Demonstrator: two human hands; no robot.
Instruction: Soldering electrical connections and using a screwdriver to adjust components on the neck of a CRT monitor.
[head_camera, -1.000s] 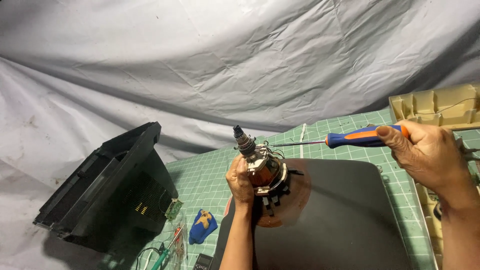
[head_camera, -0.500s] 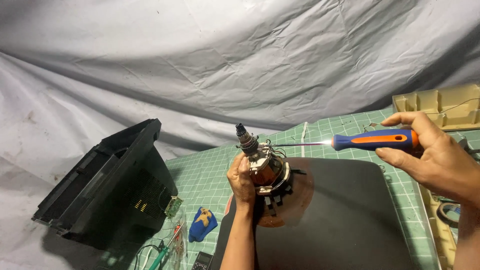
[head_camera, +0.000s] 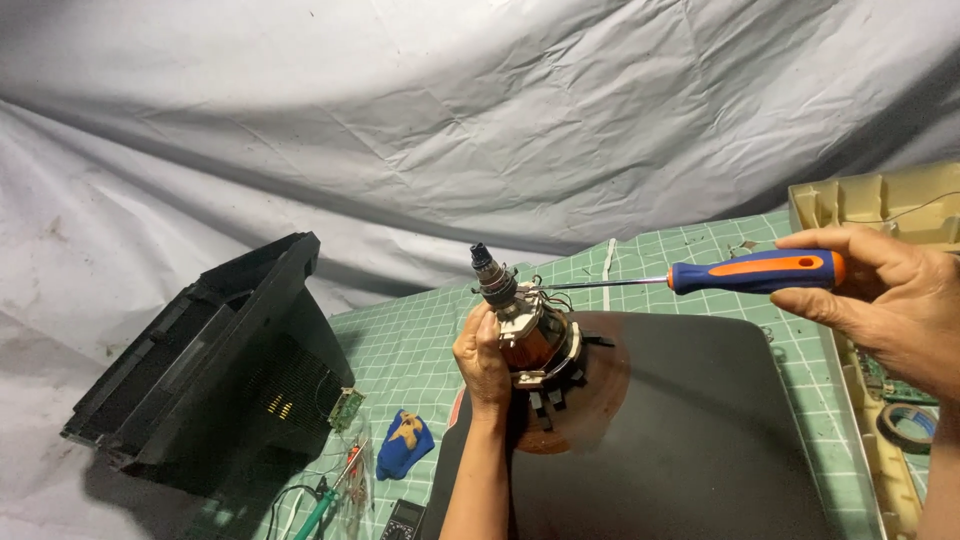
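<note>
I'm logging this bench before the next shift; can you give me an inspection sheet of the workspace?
Surface: green cutting mat with a grid, partly under a black panel.
Job's things: motor coil with copper windings, held upright; screwdriver with blue and orange handle, tip at the coil's top.
Clutter: black housing tilted at left, blue cloth, beige casing at right, tape roll.
Grips: left hand wraps the coil; right hand holds the screwdriver.
Cables: thin wires by the housing.
Surroundings: grey crumpled sheet behind.
</note>
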